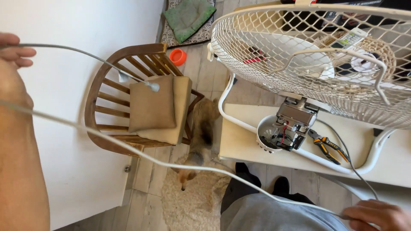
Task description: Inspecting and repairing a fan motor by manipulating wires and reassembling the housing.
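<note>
We stretch the grey power cord (141, 155) taut between our left hand (15, 60), fingers curled around it high up, and our right hand (376, 215), pinching it low, keeping slack clear of the fan's opened motor housing (286, 128) and pliers (327, 145).

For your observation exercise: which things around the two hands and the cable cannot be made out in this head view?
- Left hand: mostly cut off by the left edge.
- Right hand: cut by the bottom edge, grip unclear.
- Grey cable: its end at the chair is blurred.
- Fan blades: blurred behind the grille.
- Pliers: tips hidden by the motor housing.
</note>
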